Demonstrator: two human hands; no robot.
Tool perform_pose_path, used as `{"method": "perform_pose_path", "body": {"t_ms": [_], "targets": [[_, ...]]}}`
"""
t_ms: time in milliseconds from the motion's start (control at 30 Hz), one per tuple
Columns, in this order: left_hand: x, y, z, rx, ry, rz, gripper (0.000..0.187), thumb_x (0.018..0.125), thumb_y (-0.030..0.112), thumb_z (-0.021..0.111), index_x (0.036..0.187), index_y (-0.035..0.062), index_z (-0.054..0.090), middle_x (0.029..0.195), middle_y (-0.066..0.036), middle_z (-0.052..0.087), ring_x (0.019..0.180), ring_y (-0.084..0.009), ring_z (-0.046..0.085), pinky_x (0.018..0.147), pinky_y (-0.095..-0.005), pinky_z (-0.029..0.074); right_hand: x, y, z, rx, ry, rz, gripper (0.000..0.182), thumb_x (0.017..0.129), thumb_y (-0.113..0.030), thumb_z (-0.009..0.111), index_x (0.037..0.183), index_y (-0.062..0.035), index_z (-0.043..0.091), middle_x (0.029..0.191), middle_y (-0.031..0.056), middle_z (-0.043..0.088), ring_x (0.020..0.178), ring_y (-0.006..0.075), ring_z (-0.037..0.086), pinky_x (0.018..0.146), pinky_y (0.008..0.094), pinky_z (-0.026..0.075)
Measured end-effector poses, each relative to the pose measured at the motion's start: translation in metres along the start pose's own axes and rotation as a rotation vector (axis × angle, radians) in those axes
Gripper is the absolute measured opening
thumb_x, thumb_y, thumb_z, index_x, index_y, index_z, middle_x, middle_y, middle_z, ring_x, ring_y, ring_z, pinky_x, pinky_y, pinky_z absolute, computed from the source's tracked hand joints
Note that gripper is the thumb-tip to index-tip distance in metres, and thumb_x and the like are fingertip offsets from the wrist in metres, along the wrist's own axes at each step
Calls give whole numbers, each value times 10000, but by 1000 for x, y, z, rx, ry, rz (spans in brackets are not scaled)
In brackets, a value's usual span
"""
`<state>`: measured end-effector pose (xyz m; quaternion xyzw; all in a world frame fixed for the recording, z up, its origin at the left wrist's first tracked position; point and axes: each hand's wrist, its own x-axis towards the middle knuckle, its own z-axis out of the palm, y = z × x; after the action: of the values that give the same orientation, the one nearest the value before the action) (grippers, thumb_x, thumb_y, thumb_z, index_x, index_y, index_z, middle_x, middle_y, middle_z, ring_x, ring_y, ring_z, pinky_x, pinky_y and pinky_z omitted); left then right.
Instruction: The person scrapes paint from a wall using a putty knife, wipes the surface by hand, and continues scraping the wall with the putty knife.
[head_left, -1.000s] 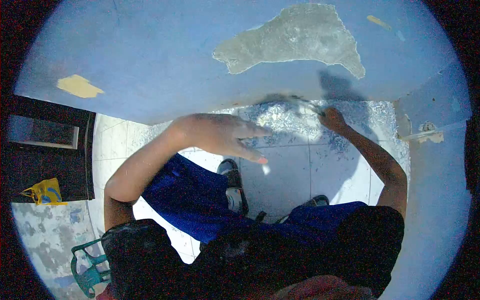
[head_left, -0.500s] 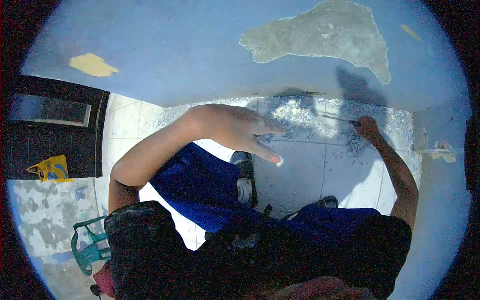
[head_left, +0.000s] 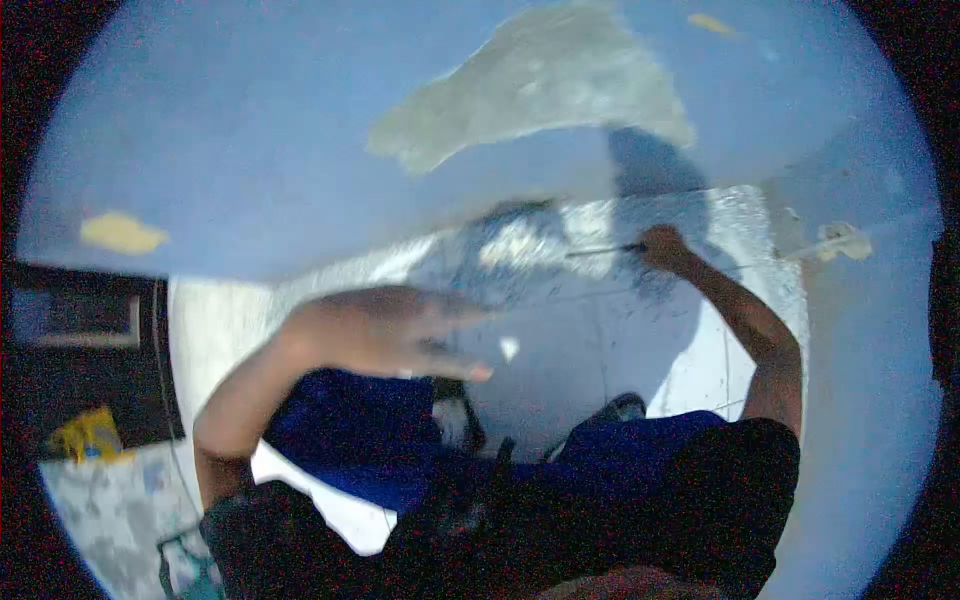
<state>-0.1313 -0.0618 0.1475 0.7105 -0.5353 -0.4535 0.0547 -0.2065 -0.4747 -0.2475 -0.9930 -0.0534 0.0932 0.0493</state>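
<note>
My left hand (head_left: 400, 330) hovers over the tiled floor with its fingers apart and nothing in it; it is blurred. A small white bit (head_left: 509, 349) shows just beyond its fingertips. My right hand (head_left: 664, 248) is closed round the dark handle of a thin tool (head_left: 606, 250), whose blade points left over the floor near the wall's foot. Pale flakes (head_left: 520, 248) lie scattered along that floor edge. Above, the blue wall (head_left: 270, 130) has a bare grey patch (head_left: 550, 85).
A dark door or panel (head_left: 75, 370) stands at the left, with a yellow bag (head_left: 88, 435) beside it. Part of a green chair (head_left: 185, 565) shows at the lower left. My shoes (head_left: 455, 415) are below my hands. A ledge (head_left: 842, 242) juts at the right.
The view has turned and shifted, so the wall patch and both hands appear further left. My left hand is lower in the picture and blurred. My right hand still holds the tool.
</note>
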Motion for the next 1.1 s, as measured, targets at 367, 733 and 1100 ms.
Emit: {"method": "perform_pose_path", "body": {"t_ms": [367,733,1100], "targets": [[8,2,-8,-6,-46,-11,684,854,530,491,1325,43,391,1276,-211,467,1166,-330,472,981,-377,376,-4,7,-7,82,-65,55,256,676,-310,624,780,-77,603,749,145,600,777,348,590,701,490,460],[9,2,-8,28,-18,-34,721,842,543,496,1313,8,390,1257,-227,478,1166,-339,468,991,-382,366,-10,-5,-28,72,-44,-3,253,677,-282,647,833,-90,598,778,132,606,791,344,591,720,480,455],[14,-3,-12,-15,-97,9,397,942,358,399,1086,64,622,1236,-133,530,1138,-291,500,962,-350,394,-2,-4,-21,96,-91,61,236,654,-293,633,771,-91,601,726,140,595,726,335,593,645,486,460]]}}
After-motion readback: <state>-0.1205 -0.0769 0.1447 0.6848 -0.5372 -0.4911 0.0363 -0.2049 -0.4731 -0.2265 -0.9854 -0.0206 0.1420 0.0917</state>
